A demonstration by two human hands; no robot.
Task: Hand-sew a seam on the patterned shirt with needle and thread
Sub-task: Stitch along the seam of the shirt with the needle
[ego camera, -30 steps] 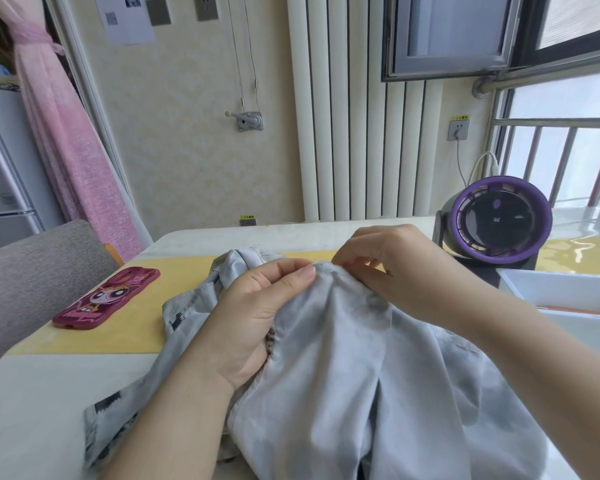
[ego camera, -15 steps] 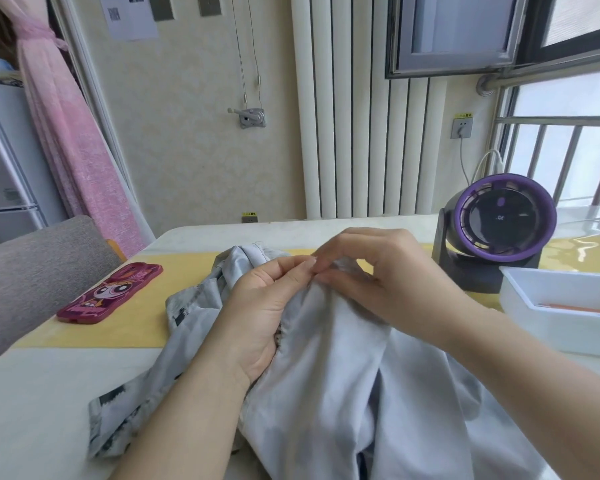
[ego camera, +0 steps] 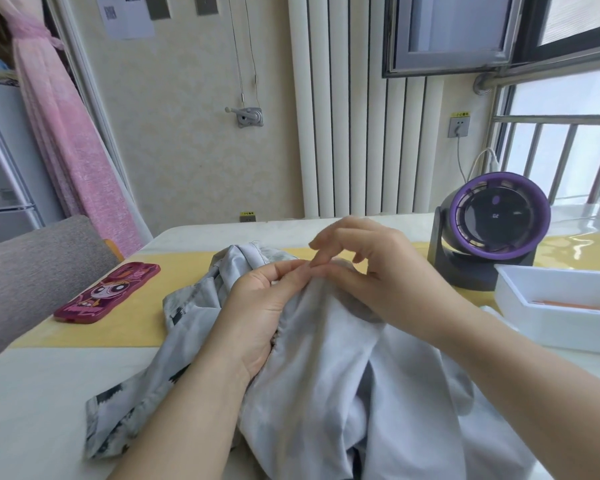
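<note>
The patterned shirt (ego camera: 333,368) lies bunched on the table, pale grey inside out, with dark print showing along its left edge. My left hand (ego camera: 260,306) grips a raised fold of the cloth, thumb and fingers pinched at its top. My right hand (ego camera: 371,271) meets it from the right, thumb and forefinger pinched together at the same fold, the other fingers lifted. Needle and thread are too fine to make out between the fingertips.
A pink phone (ego camera: 108,292) lies on the yellow table runner (ego camera: 125,327) to the left. A purple fan (ego camera: 492,230) stands at the right, with a white tray (ego camera: 548,306) in front of it. A grey chair back (ego camera: 32,271) sits at the left.
My right hand has slid left along the fold until its fingertips meet my left hand's, and its outer fingers have lifted. The left hand keeps its hold on the cloth.
</note>
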